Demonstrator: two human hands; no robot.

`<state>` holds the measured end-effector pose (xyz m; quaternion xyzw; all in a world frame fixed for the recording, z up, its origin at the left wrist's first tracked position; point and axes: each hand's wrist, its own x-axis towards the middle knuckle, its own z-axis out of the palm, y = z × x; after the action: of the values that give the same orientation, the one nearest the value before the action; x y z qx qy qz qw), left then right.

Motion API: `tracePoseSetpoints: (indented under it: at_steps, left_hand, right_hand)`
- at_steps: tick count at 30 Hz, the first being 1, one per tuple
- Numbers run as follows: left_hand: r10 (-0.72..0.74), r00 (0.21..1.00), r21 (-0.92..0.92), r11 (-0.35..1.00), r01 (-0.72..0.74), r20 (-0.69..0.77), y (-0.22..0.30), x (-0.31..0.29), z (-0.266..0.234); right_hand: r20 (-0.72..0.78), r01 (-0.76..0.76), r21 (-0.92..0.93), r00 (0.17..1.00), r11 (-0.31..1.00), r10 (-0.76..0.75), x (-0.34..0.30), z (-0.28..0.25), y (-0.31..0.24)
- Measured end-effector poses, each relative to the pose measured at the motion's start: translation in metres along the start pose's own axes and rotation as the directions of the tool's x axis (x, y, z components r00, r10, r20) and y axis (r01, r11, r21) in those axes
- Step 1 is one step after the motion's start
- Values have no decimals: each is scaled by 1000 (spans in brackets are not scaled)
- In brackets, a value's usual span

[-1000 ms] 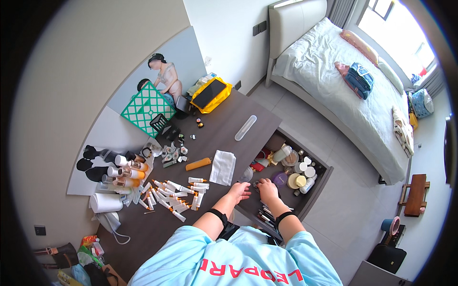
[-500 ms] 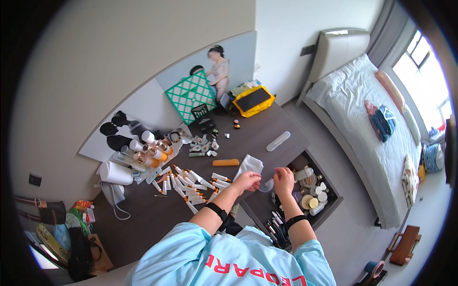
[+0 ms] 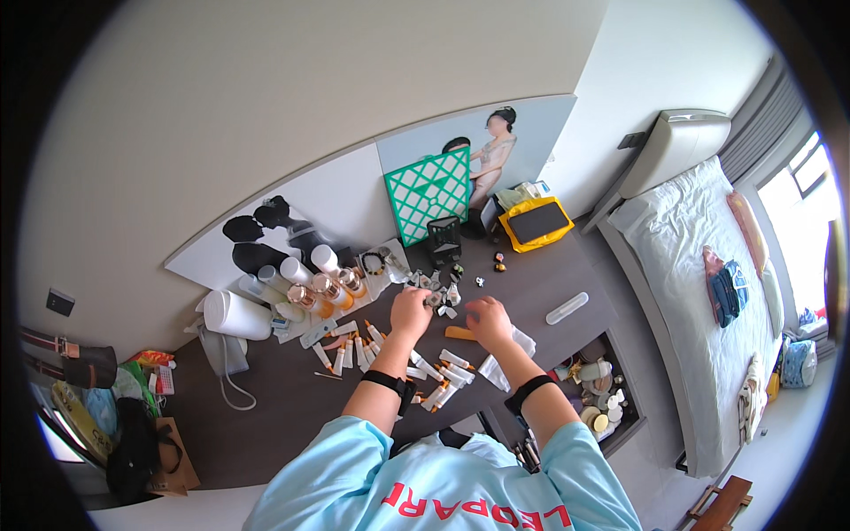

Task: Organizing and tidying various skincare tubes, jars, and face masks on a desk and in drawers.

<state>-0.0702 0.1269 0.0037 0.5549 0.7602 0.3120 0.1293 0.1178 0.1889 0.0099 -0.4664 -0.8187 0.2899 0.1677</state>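
Observation:
My left hand [image 3: 411, 313] reaches into a cluster of small grey-and-white pieces [image 3: 453, 294] on the dark desk. Its fingers are closed at the edge of the cluster, by a round greyish piece; what they grip is partly hidden. My right hand [image 3: 490, 322] is just over the right end of an orange case [image 3: 459, 333]. Its fingers are loosely bent and apart, with nothing visible in them. A white cloth or pouch [image 3: 496, 372] lies partly under my right forearm. Many small white tubes with orange caps [image 3: 427, 366] are scattered below my left hand.
Bottles with rose-gold caps [image 3: 329, 290] and a white cylinder [image 3: 237, 315] stand at left. Behind are a black holder [image 3: 444, 239], a green lattice panel [image 3: 431, 199] and a yellow pack [image 3: 537, 223]. A clear slim case [image 3: 567, 308] lies right. An open drawer [image 3: 632, 416] holds cosmetics.
Both hands have moved away from the drawer and cloth, up the desk. The left reaches the small pieces, the right the orange case. The view has shifted, and the cloth appears under my right forearm.

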Motion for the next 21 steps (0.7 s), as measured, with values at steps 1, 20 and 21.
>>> tracePoseSetpoints:
  at_steps: [1, 20, 21]
  left_hand:
    - [35, 999, -31, 999, -36, -24, -5, 5, 6]
    - [79, 943, 118, 985, -123, 324, 14, 72, 72]
    - [76, 940, 114, 986, -120, 333, 15, 70, 71]
  right_hand:
    - [-68, 8, -46, 998, 999, -11, 10, 5, -1]
    - [-12, -14, -259, 1000, 966, 11, 86, -1, 31]
    - [-6, -20, -259, 1000, 966, 19, 81, 3, 34]
